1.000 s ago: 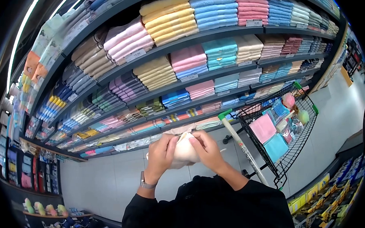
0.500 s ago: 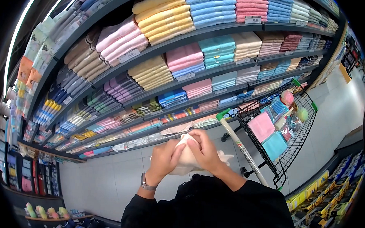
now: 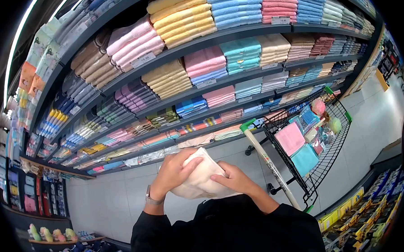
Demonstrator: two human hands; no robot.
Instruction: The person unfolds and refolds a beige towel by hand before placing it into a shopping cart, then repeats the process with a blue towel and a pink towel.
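A cream-white cloth [image 3: 199,176] is held in front of my dark sleeves, low in the middle of the head view. My left hand [image 3: 174,170] grips its left side, with the thumb on top of the fabric. On the right side, my right hand [image 3: 232,178] pinches the edge, thumb over the cloth and fingers partly hidden behind it. The cloth has a straight upper right edge between the two hands, and its lower part bulges out loosely. A band is on my left wrist.
A shopping cart [image 3: 272,167] stands at the right, holding a folded pink towel [image 3: 290,139], a teal towel [image 3: 304,160] and packaged items. Curved shelves [image 3: 178,50] with folded towels span the front. A yellow-edged rack [image 3: 342,208] is at the lower right.
My hands have moved apart, the left one outward to the left. The cloth, earlier bunched between my fingers, is now spread wider with a straight edge showing.
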